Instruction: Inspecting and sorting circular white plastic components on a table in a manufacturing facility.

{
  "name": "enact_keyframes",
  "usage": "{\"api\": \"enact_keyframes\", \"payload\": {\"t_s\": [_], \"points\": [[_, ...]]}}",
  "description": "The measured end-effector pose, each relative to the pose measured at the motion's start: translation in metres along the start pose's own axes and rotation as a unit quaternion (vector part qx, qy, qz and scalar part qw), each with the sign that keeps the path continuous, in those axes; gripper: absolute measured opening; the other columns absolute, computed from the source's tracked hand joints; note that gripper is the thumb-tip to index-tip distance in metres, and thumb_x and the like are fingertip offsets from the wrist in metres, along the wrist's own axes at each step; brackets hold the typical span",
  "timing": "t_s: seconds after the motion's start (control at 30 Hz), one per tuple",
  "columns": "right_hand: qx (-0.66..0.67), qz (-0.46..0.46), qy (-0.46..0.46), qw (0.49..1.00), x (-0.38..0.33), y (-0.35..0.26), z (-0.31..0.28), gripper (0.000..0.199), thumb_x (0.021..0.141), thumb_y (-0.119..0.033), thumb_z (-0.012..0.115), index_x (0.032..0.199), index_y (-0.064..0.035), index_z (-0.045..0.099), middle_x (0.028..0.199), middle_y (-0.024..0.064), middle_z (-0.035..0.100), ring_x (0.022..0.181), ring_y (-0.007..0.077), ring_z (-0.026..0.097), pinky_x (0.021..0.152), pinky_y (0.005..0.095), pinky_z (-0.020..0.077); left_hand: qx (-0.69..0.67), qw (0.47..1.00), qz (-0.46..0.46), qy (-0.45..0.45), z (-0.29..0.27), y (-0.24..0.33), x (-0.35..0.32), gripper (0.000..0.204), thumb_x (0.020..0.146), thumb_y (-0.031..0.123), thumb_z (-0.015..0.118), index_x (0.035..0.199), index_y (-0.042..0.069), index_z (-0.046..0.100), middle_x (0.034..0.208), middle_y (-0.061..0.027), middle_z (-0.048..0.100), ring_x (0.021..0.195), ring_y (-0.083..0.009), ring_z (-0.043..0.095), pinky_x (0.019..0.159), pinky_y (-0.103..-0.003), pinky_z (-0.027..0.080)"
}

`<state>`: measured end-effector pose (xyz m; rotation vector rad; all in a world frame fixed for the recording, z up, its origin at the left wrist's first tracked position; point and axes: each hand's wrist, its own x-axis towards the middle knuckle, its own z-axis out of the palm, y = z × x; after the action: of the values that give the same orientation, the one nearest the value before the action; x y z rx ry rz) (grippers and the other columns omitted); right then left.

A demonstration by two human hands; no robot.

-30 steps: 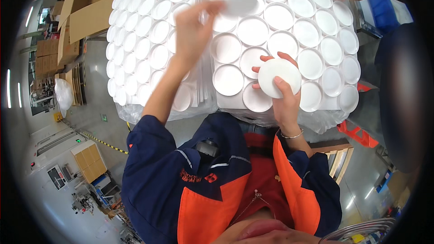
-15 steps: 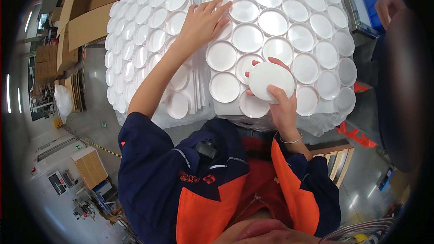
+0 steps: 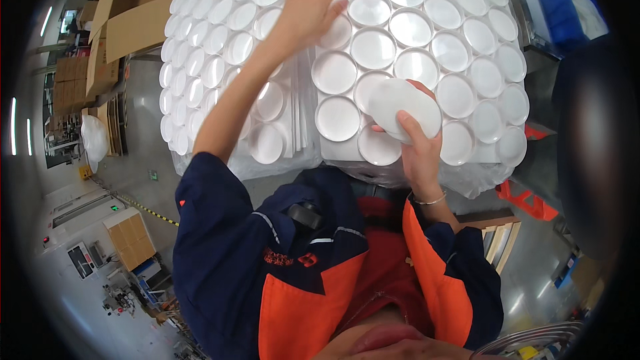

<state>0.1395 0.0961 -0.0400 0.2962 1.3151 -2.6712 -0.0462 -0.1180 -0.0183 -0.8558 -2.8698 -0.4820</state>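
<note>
Head view: right hand (image 3: 421, 150) clamped on white disc (image 3: 403, 110) above right stack (image 3: 483, 154), left hand (image 3: 310, 19) apart from it over far dishes (image 3: 370, 9), grip unclear, both white stacks dish-covered, film (image 3: 460, 181) along near edge, open carton (image 3: 141, 30) left, wooden pallet (image 3: 494, 245) right, grey floor (image 3: 145, 139).

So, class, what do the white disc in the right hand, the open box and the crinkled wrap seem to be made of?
White disc in the right hand: matte, perhaps plastic or card; no sharp glints show, so unsure.
Open box: dull cardboard, judging by its brown folded flaps.
Crinkled wrap: probably thin, glossy plastic film, translucent with bright creases.
</note>
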Motion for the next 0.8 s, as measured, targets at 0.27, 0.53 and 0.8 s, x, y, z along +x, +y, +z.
{"api": "enact_keyframes", "payload": {"t_s": [0.27, 0.53, 0.8], "points": [[0.031, -0.009, -0.027, 0.999, 0.0, 0.002, -0.003, 0.051, 0.094, -0.007, 0.06, 0.141, 0.0005, 0.041, 0.127, 0.0212, 0.059, 0.108, 0.0289, 0.067, 0.077, 0.0371, 0.0638, -0.329, 0.941, -0.054, 0.066, 0.0, 0.082, -0.065, 0.017, 0.094, 0.016, 0.069, 0.105, 0.003, 0.073, 0.087, -0.0102, 0.073, 0.077, -0.0157, 0.067, 0.072, -0.031, 0.053], [0.03, -0.002, -0.026, 0.999, -0.001, -0.005, -0.007, 0.058, 0.091, -0.012, 0.057, 0.144, -0.0006, 0.037, 0.131, 0.0242, 0.056, 0.113, 0.0346, 0.064, 0.079, 0.0392, 0.0616, 0.026, 0.993, 0.109, 0.044, 0.027, 0.024, 0.004, 0.016, 0.092, 0.02, 0.068, 0.087, 0.006, 0.074, 0.087, -0.0036, 0.074, 0.081, -0.0246, 0.069, 0.079, -0.037, 0.051], [0.044, 0.015, -0.053, 0.998, 0.001, -0.001, -0.014, 0.053, 0.091, -0.009, 0.055, 0.141, -0.0002, 0.039, 0.13, 0.0241, 0.058, 0.111, 0.0331, 0.066, 0.078, 0.0393, 0.0626, 0.072, 0.992, 0.042, 0.094, 0.061, 0.04, 0.004, 0.027, 0.099, 0.027, 0.057, 0.115, 0.007, 0.068, 0.128, -0.0149, 0.065, 0.112, -0.0333, 0.061, 0.098, -0.044, 0.043]]}}
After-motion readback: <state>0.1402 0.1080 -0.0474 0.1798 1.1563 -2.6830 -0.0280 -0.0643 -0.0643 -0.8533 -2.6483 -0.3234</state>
